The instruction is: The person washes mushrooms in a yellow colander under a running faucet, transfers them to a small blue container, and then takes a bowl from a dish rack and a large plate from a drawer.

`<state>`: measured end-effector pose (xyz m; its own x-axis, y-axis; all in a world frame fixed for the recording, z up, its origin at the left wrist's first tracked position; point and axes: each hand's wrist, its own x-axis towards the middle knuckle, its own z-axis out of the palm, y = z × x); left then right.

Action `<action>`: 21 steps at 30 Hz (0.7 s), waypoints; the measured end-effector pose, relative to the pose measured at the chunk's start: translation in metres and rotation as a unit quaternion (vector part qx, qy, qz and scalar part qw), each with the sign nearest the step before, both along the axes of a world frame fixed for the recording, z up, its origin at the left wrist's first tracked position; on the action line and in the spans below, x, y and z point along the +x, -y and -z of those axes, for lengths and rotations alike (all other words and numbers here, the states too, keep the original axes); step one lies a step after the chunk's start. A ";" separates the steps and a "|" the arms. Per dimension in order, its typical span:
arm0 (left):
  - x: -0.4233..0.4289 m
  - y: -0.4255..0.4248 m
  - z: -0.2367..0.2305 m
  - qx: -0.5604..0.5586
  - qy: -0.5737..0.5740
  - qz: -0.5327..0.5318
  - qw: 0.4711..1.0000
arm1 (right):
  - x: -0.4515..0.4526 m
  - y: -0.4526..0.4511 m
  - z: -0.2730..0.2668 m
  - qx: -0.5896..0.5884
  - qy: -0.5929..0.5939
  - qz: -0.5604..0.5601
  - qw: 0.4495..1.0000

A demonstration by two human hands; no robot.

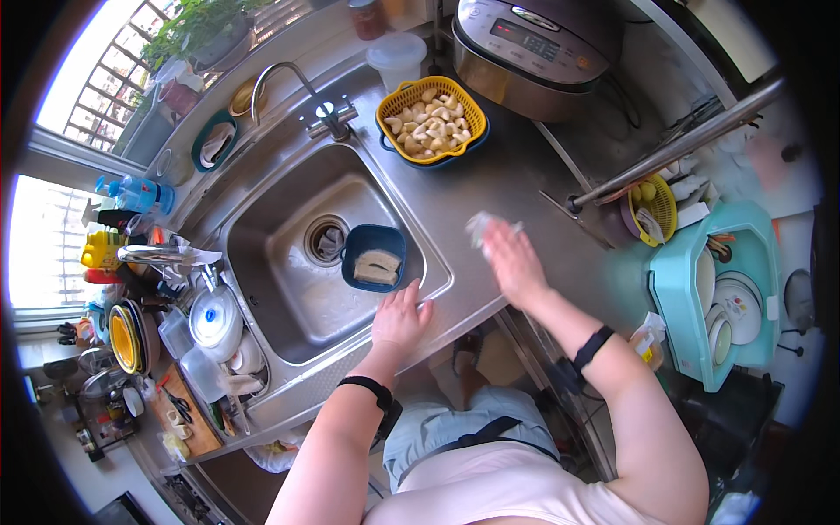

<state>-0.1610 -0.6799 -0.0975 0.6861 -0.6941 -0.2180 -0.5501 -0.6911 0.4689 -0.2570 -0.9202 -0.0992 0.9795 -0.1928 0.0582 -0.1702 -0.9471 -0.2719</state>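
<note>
My right hand (514,264) presses a crumpled whitish cloth (483,231) against the steel countertop (453,197) to the right of the sink. My left hand (401,317) rests on the front rim of the stainless steel sink (289,328), fingers spread and holding nothing. Just beyond its fingertips, a small dark blue plastic basin (375,237) sits in the sink beside the drain (326,240). Pale beige slabs (377,266) lie in the basin; their material is unclear. Behind the cloth stands a yellow basket (388,105) full of what look like peeled garlic cloves (430,125), nested in a dark blue bowl.
A faucet (331,121) rises behind the sink. At the back right is a rice cooker (525,59). A turquoise dish rack box (682,275) with plates stands right, below a metal rail (682,144). Lidded bowls (215,316) and a cutting board (190,426) with scissors are left.
</note>
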 end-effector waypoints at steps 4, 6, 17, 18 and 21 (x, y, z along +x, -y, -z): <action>0.000 -0.006 -0.004 0.003 0.004 -0.011 1.000 | 0.022 0.026 0.012 0.008 0.036 0.140 0.990; -0.001 -0.003 -0.001 -0.002 0.003 -0.011 1.000 | 0.027 0.015 0.028 -0.013 0.021 0.179 0.984; 0.003 -0.022 0.005 -0.080 0.006 -0.012 0.997 | 0.026 -0.125 0.017 0.076 0.042 -0.001 0.996; 0.004 -0.022 0.006 -0.097 0.022 -0.008 0.995 | 0.029 -0.126 0.015 0.088 0.050 -0.010 0.995; 0.003 -0.024 0.005 -0.146 0.028 0.008 0.989 | 0.028 -0.140 0.013 0.156 0.060 -0.039 0.985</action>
<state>-0.1578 -0.6562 -0.1024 0.6794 -0.7331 0.0308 -0.5907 -0.5215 0.6157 -0.2290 -0.7806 -0.1120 0.9817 -0.1444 0.1239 -0.0497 -0.8231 -0.5658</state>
